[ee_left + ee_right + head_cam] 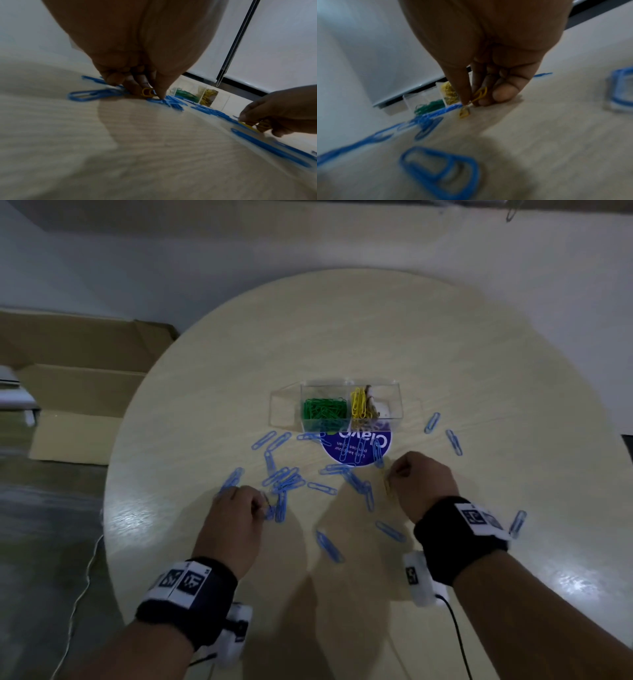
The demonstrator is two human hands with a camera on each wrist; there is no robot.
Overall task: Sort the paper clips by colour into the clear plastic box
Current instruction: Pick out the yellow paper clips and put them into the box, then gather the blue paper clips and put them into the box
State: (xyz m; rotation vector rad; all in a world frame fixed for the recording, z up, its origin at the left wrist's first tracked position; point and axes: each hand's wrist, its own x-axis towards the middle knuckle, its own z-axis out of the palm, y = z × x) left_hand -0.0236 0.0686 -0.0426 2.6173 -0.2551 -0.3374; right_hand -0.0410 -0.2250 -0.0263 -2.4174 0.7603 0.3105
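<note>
The clear plastic box stands mid-table, with green clips in one compartment and yellow clips in the one to their right. Several blue paper clips lie scattered in front of it. My left hand is down among the blue clips, fingers curled, pinching a yellow clip against the table. My right hand pinches yellow clips at the table surface, and another yellow clip lies just under its fingertips.
A round purple sticker lies on the round wooden table just before the box. Flattened cardboard lies on the floor to the left. Cables trail from both wrist cameras. A blue clip lies near my right wrist.
</note>
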